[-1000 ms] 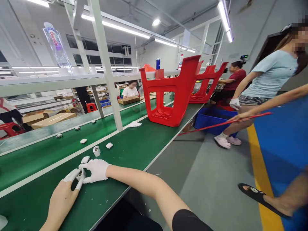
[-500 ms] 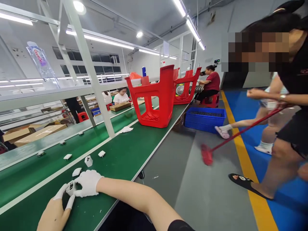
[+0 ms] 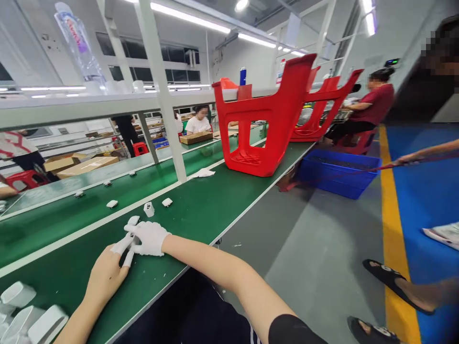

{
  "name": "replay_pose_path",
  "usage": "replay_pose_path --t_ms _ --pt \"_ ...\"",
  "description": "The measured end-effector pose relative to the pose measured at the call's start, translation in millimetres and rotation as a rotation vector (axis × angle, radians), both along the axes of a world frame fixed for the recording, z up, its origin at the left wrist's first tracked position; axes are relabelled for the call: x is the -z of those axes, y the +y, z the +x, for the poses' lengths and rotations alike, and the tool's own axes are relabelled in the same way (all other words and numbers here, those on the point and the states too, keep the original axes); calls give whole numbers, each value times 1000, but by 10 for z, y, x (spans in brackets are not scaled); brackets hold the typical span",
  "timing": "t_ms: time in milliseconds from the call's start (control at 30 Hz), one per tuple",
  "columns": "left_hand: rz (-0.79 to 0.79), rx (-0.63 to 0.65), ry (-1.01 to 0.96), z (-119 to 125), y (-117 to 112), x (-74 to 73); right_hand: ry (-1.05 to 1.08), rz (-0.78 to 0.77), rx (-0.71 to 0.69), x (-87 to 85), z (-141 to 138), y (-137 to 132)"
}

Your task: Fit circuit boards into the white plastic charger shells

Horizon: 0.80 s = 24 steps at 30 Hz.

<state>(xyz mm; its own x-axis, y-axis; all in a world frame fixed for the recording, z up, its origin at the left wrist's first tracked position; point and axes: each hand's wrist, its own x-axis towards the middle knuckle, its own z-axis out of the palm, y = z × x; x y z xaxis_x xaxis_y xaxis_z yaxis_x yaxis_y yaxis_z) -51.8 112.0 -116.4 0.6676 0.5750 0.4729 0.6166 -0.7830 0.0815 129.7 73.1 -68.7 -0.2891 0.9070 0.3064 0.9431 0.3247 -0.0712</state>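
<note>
A small white plastic housing (image 3: pixel 135 240), mostly covered by fingers, is pinched between my two hands just above the green work surface (image 3: pixel 193 215). My left hand (image 3: pixel 107 272), with white covers on thumb and finger, grips its near side. From the right, my white-gloved right hand (image 3: pixel 149 238) closes around the same piece. Directly behind the right fingertips lies a white cap (image 3: pixel 134 220). Farther back stand another white housing (image 3: pixel 148 209) with an open top and a second white cap (image 3: pixel 167 202). What the housing contains is hidden.
Several white housings (image 3: pixel 46 325) lie at the lower left. Upturned red stools (image 3: pixel 251 165) rest farther along the bench. A metal post (image 3: pixel 167 110) rises beside the belt. On the floor right are a blue crate (image 3: pixel 340 179) and a person's feet in black slippers (image 3: pixel 398 282).
My view has swung, bringing the loose housings at lower left into sight. My right fingers now cover more of the held housing. The person with the red-handled broom has shifted toward the right edge.
</note>
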Motion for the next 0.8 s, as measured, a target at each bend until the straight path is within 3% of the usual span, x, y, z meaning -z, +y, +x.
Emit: replay_pose_path --t_ms 333,500,667,733,800 --pt "263 66 -30 13 -203 -87 78 -103 -40 14 -48 -37" --pt "272 60 -52 70 -229 -81 163 -113 -61 71 -23 22" --pt "224 -20 -112 61 -196 -187 281 -158 -128 89 64 82" --pt "205 -41 -190 3 -337 -187 326 -173 -157 91 116 67" --pt "163 -43 -291 -43 -655 -60 358 -172 -164 88 188 16"
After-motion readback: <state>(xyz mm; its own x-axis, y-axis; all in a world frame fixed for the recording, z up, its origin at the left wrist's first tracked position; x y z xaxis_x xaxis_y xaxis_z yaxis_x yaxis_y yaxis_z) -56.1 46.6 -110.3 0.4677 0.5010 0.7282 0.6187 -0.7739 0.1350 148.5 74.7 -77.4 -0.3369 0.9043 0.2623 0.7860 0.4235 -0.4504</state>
